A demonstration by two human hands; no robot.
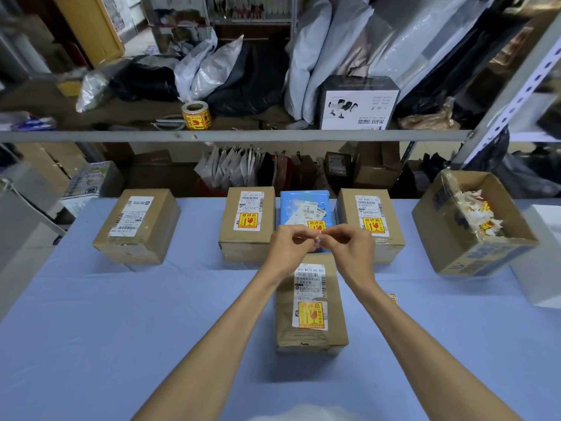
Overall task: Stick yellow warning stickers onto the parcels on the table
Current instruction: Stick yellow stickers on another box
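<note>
Head view. Both hands are raised just beyond the near parcel (309, 341), fingertips meeting. The left hand (290, 247) and right hand (349, 247) both pinch a small pale scrap (317, 237); too small to tell whether it is sticker or backing. The near parcel already has a yellow sticker (311, 314) below its shipping label. Beyond it, the middle brown parcel (246, 238), blue parcel (299, 208) and right brown parcel (349, 214) are stickered too. The far-left parcel (136, 238), well left of and beyond the near parcel, shows only a shipping label. The sticker roll (196, 115) is on the shelf far beyond the near parcel. The open carton (485, 256) far right holds peeled scraps.

Likely step: separating a sticker from its backing, or crumpling waste.

To do it well:
- Peel from one corner and keep fingers off the glue side.
- Take it to the far-left parcel.
- Lay it clear of the barcode and smooth it from one edge.
- Drop the backing in the carton.
</note>
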